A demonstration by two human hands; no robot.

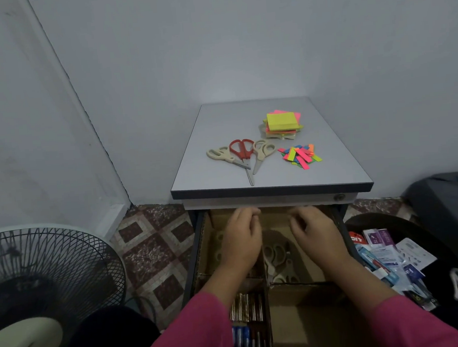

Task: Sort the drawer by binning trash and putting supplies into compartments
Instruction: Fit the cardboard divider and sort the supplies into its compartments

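Grey walls meet in a corner behind a small cabinet [271,186], and its top carries 3 pairs of scissors [241,156], a stack of sticky notes [283,124] and a heap of coloured paper flags [300,155]. Below it the drawer [198,247] stands open, lined with cardboard dividers [297,284]. The left hand [241,238] and the right hand [313,229] are both deep at the back of the drawer, fingers loosely curled; if they pinch something small, it cannot be seen.

Between the wrists more scissors [274,254] lie in the middle compartment. The near left compartment holds batteries [246,306] and some pens. A dark bin [430,237] at the right already contains torn packaging [390,253].

The scissors on top are probably stiff and moderately light, with sharp tips; it seems safest to take them by the handle loops, blades closed. The sticky notes should be gripped at the sides so the stack does not slide apart. The flags are thin and very light, so they would need to be gathered together, not picked 1 by 1.
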